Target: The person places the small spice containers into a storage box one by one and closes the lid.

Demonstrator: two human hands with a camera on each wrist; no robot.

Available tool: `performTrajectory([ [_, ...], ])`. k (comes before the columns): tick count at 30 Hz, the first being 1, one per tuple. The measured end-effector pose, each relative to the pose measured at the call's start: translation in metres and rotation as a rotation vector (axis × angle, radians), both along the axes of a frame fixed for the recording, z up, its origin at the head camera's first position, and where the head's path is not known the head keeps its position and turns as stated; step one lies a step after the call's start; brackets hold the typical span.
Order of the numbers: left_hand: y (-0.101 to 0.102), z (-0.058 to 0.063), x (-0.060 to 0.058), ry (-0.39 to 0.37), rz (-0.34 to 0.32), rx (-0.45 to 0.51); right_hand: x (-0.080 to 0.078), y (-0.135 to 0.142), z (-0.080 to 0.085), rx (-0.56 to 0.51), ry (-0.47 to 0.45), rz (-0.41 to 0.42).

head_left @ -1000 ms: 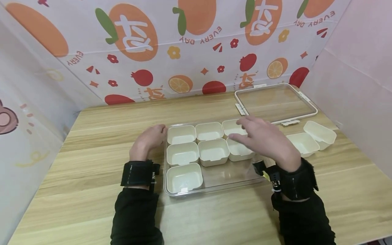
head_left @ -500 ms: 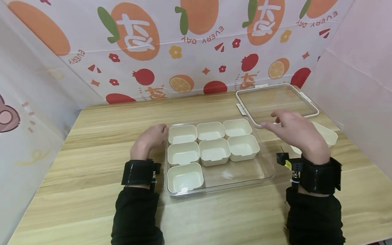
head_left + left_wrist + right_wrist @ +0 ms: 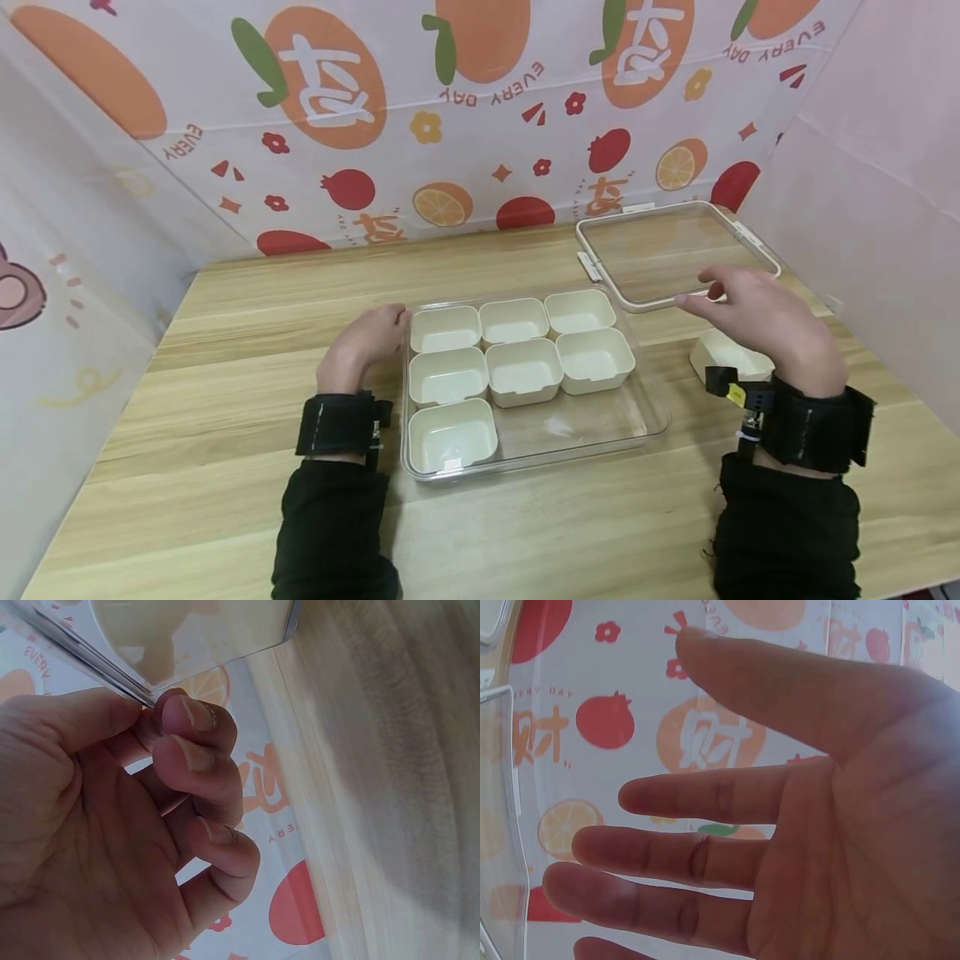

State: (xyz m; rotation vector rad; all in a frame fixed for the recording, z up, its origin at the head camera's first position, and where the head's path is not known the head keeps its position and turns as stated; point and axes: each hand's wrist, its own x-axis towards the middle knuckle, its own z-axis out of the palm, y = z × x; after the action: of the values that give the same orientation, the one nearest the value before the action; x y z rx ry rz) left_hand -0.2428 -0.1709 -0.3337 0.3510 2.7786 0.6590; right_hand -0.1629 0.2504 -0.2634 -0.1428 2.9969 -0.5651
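A clear plastic box (image 3: 573,427) holds several cream cups (image 3: 522,371), three across the back, three in the middle and one at front left. My left hand (image 3: 365,346) pinches its left rim near the back corner. In the left wrist view, thumb and index finger of the left hand (image 3: 112,810) meet at the clear rim, the other fingers loosely bent. My right hand (image 3: 768,321) hovers right of the box, above a loose cream cup (image 3: 720,354) that it partly covers. The right wrist view shows the right hand (image 3: 802,840) holding nothing, fingers spread.
A clear lid (image 3: 660,250) with a white frame and clips lies at the back right of the wooden table (image 3: 225,500). A fruit-printed cloth (image 3: 480,117) rises behind the table, and a pale pink wall (image 3: 885,167) stands to the right.
My right hand has moved right, from over the box's cups to over the loose cups beside it, hiding one of them. The left hand has stayed at the box's left rim.
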Motion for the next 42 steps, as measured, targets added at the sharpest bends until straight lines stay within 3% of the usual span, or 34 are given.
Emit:
performTrajectory([
  [10, -0.001, -0.001, -0.001, 0.013, -0.001, 0.004, -0.001, 0.011, -0.001, -0.011, 0.03, 0.017],
  [19, 0.002, -0.003, -0.002, 0.008, -0.009, -0.008, -0.008, 0.018, -0.013, -0.036, 0.017, 0.092],
  [26, 0.001, -0.002, -0.001, 0.033, -0.024, -0.015, -0.007, 0.039, -0.024, 0.022, -0.1, 0.105],
  [33, 0.0, -0.001, 0.0, 0.035, -0.031, -0.006, 0.003, 0.055, -0.027, 0.022, -0.2, -0.009],
  [42, 0.0, -0.001, -0.001, 0.039, -0.038, -0.008, -0.005, 0.06, -0.039, 0.04, -0.268, -0.02],
])
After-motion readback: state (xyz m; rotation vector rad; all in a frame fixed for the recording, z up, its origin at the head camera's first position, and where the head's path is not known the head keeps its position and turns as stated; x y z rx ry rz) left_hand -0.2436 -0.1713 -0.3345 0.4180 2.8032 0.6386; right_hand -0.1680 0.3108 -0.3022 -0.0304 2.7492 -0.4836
